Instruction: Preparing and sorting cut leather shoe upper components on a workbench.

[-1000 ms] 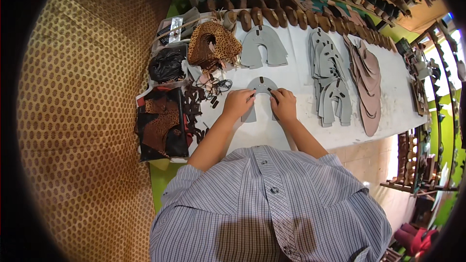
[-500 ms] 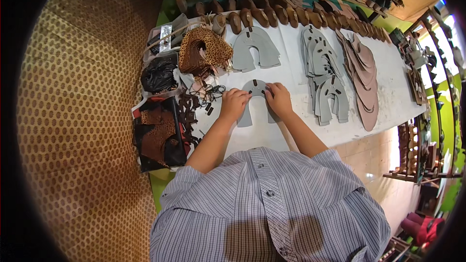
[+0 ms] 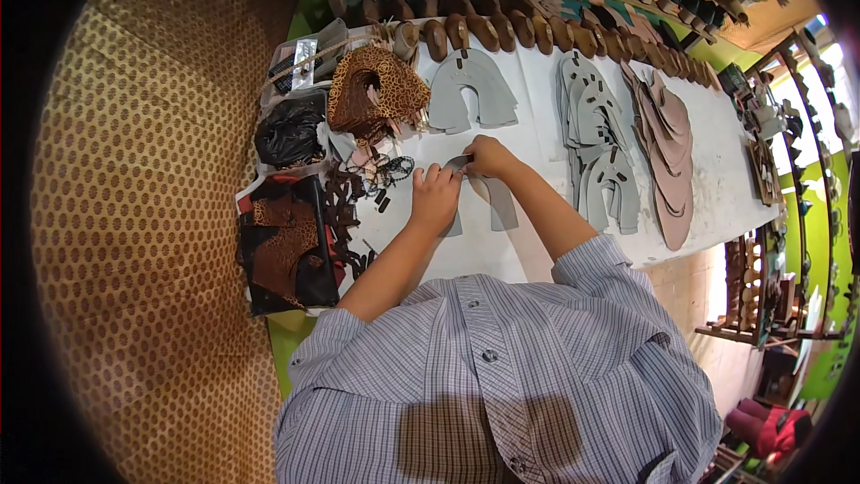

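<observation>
A grey horseshoe-shaped shoe upper lies on the white tabletop in front of me, its two legs toward my body. Its curved top is bent upward between my hands. My right hand has its fingers closed in a pinch at the top of the curve. On the left side of the curve, my left hand grips the edge, thumb and fingers together. Just beyond my hands lies a stack of similar grey uppers with a dark tab at its top.
More grey uppers overlap on the right, beside layered pinkish-brown pieces. Brown shoe lasts line the far edge. To the left are leopard-print pieces, a black plastic bag, tangled dark strips and a dark tray.
My right hand has moved up and left, from the upper's right side to its top. The top of the curve, flat before, is now bent up. My left hand has barely shifted.
</observation>
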`<state>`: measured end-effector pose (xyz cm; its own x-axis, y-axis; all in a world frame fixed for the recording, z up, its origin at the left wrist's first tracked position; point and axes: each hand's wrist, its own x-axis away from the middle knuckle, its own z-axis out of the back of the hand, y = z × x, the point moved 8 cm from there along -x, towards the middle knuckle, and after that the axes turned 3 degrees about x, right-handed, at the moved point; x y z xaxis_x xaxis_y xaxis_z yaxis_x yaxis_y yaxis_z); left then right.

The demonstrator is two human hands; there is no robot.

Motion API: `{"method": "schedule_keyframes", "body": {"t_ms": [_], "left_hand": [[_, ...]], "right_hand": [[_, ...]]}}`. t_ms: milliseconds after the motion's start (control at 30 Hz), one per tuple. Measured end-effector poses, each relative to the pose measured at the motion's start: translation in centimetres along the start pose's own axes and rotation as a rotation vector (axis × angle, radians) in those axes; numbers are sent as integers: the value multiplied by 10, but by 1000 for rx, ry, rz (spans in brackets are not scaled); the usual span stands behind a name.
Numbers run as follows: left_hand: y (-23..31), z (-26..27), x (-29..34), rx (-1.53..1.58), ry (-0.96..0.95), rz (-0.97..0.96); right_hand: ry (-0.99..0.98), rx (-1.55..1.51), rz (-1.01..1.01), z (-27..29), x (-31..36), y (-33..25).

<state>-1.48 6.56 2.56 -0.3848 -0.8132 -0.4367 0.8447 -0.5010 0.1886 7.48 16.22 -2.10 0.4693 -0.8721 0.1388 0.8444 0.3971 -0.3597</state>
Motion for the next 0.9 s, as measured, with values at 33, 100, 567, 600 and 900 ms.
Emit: {"method": "schedule_keyframes", "body": {"t_ms": [33, 100, 567, 600, 900], "left_hand": [[1, 1, -1, -17, 12, 14], [4, 1, 0, -35, 26, 31], [2, -4, 10, -116, -82, 175], [0, -2, 13, -119, -82, 180], [-7, -1, 24, 108, -125, 154]], "right_hand": [[-1, 2, -2, -2, -2, 3], [-104, -54, -32, -12, -5, 4], [-400, -89, -132, -16, -4, 1], [-421, -110, -147, -14, -4, -3], [-236, -512, -427, 1, -2, 12]]}}
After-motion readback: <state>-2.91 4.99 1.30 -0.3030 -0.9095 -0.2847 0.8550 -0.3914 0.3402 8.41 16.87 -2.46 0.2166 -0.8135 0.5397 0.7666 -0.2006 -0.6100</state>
